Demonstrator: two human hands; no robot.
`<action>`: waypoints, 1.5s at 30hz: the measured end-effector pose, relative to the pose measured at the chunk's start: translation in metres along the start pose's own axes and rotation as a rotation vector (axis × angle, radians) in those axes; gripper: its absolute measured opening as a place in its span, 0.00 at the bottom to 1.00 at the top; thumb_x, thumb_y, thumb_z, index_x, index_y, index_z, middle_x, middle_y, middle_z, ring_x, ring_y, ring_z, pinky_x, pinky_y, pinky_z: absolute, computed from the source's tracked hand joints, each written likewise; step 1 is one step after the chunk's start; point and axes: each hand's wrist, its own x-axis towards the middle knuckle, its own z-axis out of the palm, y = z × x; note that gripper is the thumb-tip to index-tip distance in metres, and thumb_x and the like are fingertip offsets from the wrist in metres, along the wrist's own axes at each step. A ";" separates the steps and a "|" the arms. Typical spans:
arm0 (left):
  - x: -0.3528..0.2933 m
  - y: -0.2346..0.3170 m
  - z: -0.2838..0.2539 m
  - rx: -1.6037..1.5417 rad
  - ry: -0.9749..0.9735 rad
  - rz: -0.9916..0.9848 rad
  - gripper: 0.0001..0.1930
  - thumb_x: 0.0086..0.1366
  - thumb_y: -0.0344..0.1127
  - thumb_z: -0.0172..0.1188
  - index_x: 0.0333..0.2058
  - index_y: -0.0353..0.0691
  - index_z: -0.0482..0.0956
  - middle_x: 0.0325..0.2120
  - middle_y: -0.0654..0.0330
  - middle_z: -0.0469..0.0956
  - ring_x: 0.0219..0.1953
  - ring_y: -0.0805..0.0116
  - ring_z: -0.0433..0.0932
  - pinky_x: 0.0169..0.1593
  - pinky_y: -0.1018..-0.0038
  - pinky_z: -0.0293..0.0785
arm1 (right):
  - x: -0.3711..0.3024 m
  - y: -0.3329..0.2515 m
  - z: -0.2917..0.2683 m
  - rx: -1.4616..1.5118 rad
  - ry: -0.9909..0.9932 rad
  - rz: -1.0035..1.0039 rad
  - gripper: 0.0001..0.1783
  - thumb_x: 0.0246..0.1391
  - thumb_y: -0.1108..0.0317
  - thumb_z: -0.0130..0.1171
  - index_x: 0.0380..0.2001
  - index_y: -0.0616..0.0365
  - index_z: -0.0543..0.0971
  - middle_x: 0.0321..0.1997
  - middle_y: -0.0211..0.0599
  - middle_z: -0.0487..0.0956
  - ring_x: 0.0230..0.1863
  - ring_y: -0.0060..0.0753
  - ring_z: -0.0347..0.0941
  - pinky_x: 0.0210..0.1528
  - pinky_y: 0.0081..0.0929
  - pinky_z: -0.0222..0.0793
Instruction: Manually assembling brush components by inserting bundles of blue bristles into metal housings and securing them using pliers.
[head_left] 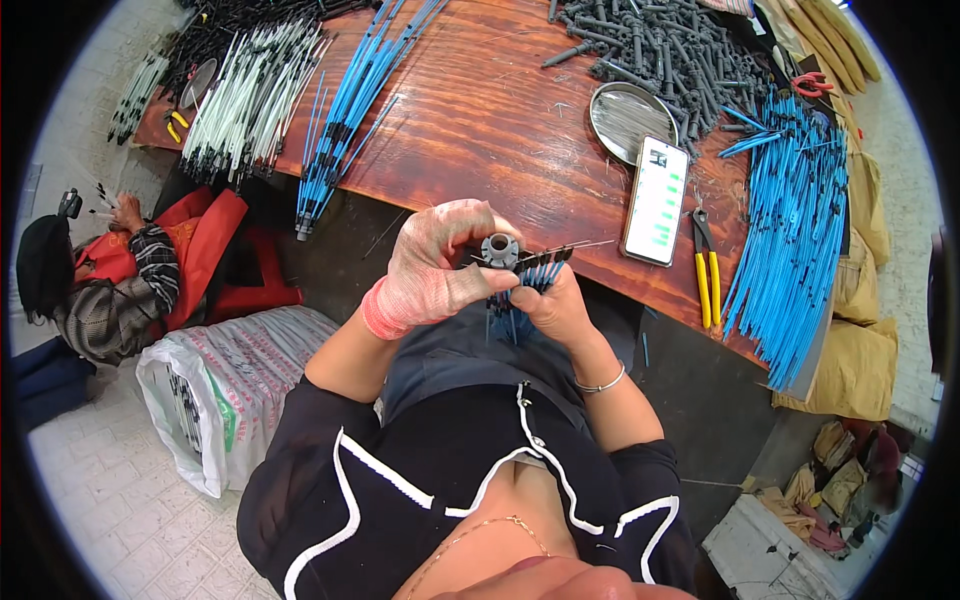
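Observation:
My left hand [425, 265], in a worn white-and-pink knit glove, is closed around a grey round plastic fitting [499, 250] with a notched rim and a hole in its middle. Bare except for a bracelet at the wrist, my right hand [557, 305] pinches several thin blue rods with black ends [540, 272] in a row right beside the fitting. Thin wires stick out past these black ends toward the table. Both hands meet in front of my lap, at the table's near edge. Whether any rod sits in the fitting is hidden by my fingers.
On the wooden table [480, 120] lie a blue rod pile [790, 240], yellow-handled pliers [708, 265], a phone [656, 200], a round metal dish [630, 122], grey plastic parts [660, 50], a blue bundle [345, 120] and white rods [250, 95]. A full sack [250, 370] and another person [130, 260] are at left.

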 end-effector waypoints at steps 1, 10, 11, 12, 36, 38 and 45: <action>0.000 0.001 0.000 0.000 -0.002 -0.002 0.21 0.44 0.35 0.74 0.34 0.30 0.78 0.30 0.58 0.77 0.32 0.74 0.74 0.36 0.78 0.69 | -0.001 -0.002 -0.002 -0.051 -0.030 0.025 0.20 0.49 0.54 0.66 0.33 0.61 0.78 0.29 0.24 0.77 0.30 0.14 0.68 0.33 0.19 0.65; 0.003 0.003 0.001 -0.108 -0.025 -0.070 0.19 0.46 0.40 0.73 0.33 0.32 0.80 0.28 0.59 0.77 0.31 0.73 0.73 0.35 0.77 0.68 | -0.003 -0.003 0.011 -0.190 0.088 -0.276 0.16 0.54 0.57 0.61 0.32 0.62 0.77 0.25 0.29 0.74 0.26 0.19 0.66 0.29 0.21 0.64; 0.003 0.002 0.002 -0.151 -0.038 -0.065 0.19 0.46 0.40 0.73 0.33 0.33 0.80 0.28 0.59 0.77 0.31 0.72 0.73 0.35 0.77 0.68 | -0.004 -0.003 0.010 -0.188 0.090 -0.277 0.16 0.54 0.57 0.61 0.32 0.62 0.77 0.25 0.29 0.74 0.26 0.19 0.66 0.29 0.21 0.64; 0.003 0.002 0.002 -0.194 -0.051 -0.059 0.19 0.46 0.41 0.73 0.33 0.34 0.80 0.28 0.59 0.76 0.31 0.72 0.73 0.35 0.77 0.68 | -0.004 -0.002 0.009 -0.183 0.090 -0.278 0.16 0.54 0.57 0.60 0.31 0.62 0.77 0.24 0.29 0.73 0.25 0.20 0.65 0.28 0.22 0.63; 0.011 -0.020 -0.001 -0.344 -0.193 0.141 0.23 0.38 0.48 0.77 0.28 0.37 0.80 0.21 0.59 0.74 0.26 0.68 0.71 0.30 0.72 0.66 | -0.006 -0.008 0.007 -0.117 -0.081 -0.201 0.28 0.55 0.44 0.55 0.19 0.60 0.68 0.17 0.29 0.62 0.19 0.23 0.57 0.22 0.25 0.56; 0.008 -0.029 0.003 -0.385 -0.172 0.159 0.24 0.38 0.49 0.77 0.28 0.37 0.80 0.21 0.60 0.73 0.25 0.68 0.71 0.29 0.72 0.66 | -0.005 -0.010 0.007 -0.183 -0.091 -0.200 0.28 0.54 0.44 0.55 0.19 0.61 0.69 0.16 0.29 0.62 0.19 0.23 0.57 0.22 0.25 0.56; 0.010 -0.032 0.000 -0.390 -0.143 0.219 0.26 0.39 0.53 0.75 0.27 0.36 0.80 0.18 0.61 0.71 0.22 0.68 0.70 0.26 0.71 0.65 | -0.007 -0.018 0.012 -0.238 -0.069 -0.183 0.27 0.54 0.45 0.55 0.19 0.61 0.70 0.15 0.30 0.64 0.19 0.22 0.58 0.23 0.25 0.58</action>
